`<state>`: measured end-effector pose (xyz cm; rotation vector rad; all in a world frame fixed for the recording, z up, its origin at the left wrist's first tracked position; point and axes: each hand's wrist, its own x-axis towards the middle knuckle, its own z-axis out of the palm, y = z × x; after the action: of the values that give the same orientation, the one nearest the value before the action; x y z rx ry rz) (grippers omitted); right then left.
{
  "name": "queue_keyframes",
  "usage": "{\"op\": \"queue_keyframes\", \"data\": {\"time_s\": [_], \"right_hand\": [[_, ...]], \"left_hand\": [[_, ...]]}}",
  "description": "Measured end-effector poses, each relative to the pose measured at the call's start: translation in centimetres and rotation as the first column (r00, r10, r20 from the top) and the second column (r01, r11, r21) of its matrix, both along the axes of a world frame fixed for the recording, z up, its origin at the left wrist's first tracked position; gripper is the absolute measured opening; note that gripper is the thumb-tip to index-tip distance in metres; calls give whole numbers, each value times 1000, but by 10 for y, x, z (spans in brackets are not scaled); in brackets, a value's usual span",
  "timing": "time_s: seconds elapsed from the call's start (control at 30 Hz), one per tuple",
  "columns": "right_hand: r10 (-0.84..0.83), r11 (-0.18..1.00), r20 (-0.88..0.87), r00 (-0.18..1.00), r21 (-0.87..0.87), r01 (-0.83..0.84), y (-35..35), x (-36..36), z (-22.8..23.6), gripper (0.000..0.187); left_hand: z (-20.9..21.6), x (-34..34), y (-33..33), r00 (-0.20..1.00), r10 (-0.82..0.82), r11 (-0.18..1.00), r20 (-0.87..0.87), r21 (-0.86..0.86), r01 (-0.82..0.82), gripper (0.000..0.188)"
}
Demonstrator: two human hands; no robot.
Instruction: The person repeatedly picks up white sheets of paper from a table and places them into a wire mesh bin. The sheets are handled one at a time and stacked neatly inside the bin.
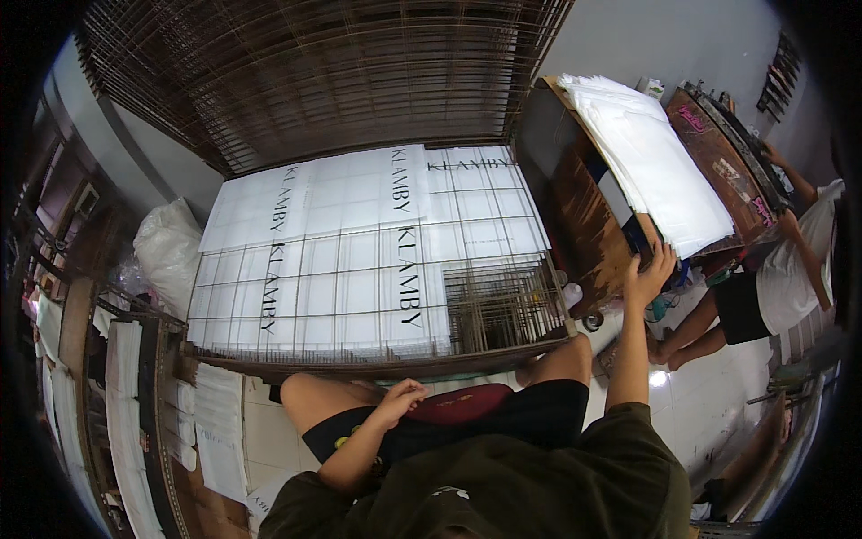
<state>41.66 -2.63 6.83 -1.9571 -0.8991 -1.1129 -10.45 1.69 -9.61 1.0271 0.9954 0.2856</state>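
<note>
My right hand [654,271] reaches out to the near edge of a stack of white sheets [651,166] on a wooden cabinet to the right. Its fingers are apart, and the thumb stands off from them; nothing shows between. Over my lap rests my left hand [400,402], its fingers curled in, with nothing visible in it. In front of me, white printed sheets [341,256] with dark lettering lie side by side on a wire drying rack. At the rack's near right corner, one bare section of wire mesh [503,305] shows the layers below.
More wire rack frames [314,81] are tilted up behind the sheets. A brown wooden cabinet [575,207] stands to the right. Beyond it, another person [795,260] works at a dark bench. A clear plastic sack [169,251] and stacked sheets [133,404] are at the left.
</note>
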Motion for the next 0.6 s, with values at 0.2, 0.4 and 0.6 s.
{"op": "queue_keyframes", "data": {"time_s": [0.2,0.4,0.6], "right_hand": [[6,1000,-38,999,24,-5,0,-2,1,50],[15,1000,-54,998,-12,-15,-7,4,-2,51],[98,995,-79,992,30,-96,-4,-5,8,54]], "left_hand": [[1,-7,1,999,15,998,47,-69,-12,11],[2,4,-2,1000,-4,1000,-15,-28,3,14],[21,18,-15,971,-240,953,18,196,232,19]]}}
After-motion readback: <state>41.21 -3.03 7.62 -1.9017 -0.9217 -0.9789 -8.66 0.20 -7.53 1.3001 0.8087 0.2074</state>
